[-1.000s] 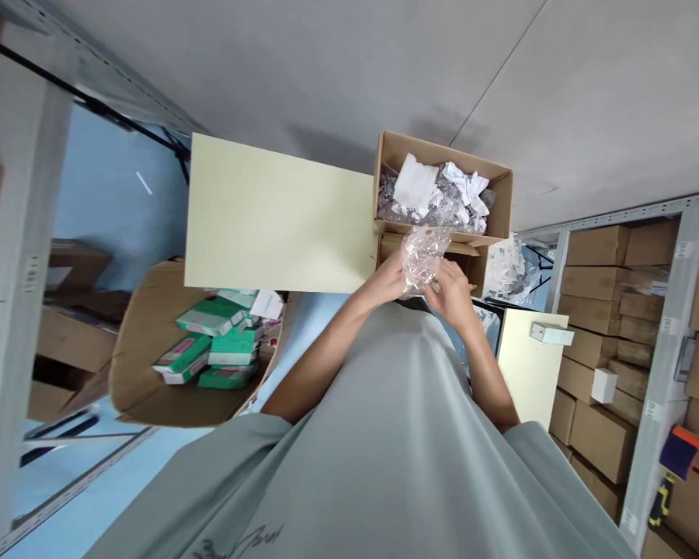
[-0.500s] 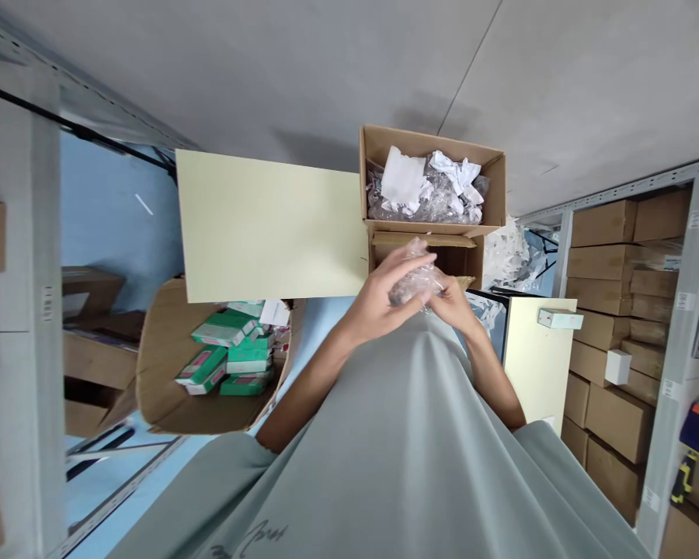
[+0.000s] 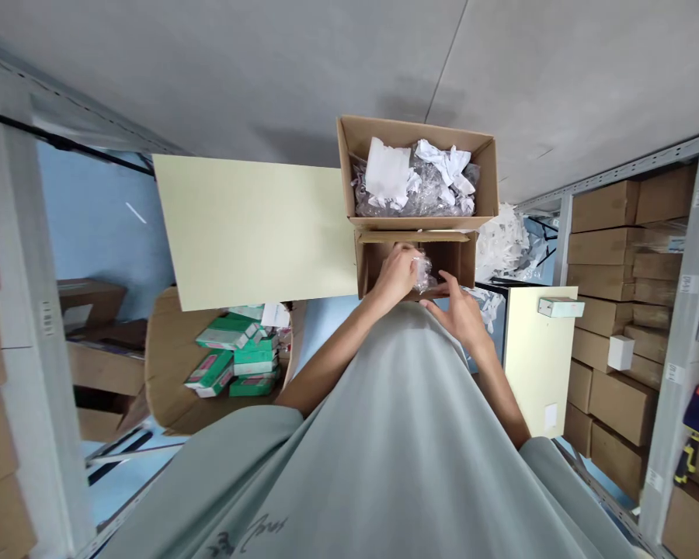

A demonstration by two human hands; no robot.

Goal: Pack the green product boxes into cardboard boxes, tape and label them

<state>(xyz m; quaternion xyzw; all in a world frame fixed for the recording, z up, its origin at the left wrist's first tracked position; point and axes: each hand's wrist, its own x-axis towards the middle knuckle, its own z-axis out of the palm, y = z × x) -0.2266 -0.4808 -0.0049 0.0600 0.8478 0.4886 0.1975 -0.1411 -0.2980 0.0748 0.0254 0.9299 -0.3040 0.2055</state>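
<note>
My left hand (image 3: 397, 272) is closed on a small clump of clear plastic wrap (image 3: 422, 273), held at the opening of a cardboard box (image 3: 464, 264). This box stands upright close in front of me with its top flaps open. My right hand (image 3: 461, 312) is at the box's near edge, its fingers apart, just right of the wrap, holding nothing. Directly behind is a second open cardboard box (image 3: 489, 182), filled with clear plastic wrap and crumpled white paper (image 3: 443, 161).
A pale yellow board (image 3: 256, 233) extends to the left of the boxes. Below it, a large carton (image 3: 168, 365) holds several green-and-white boxes (image 3: 224, 332). At right, a small green-and-white box (image 3: 561, 307) lies on another pale board (image 3: 539, 357), near shelves of cardboard boxes (image 3: 620, 411).
Both hands have moved forward from my chest to the nearer box, bringing the plastic wrap to its opening. My right hand has let go of the wrap and opened.
</note>
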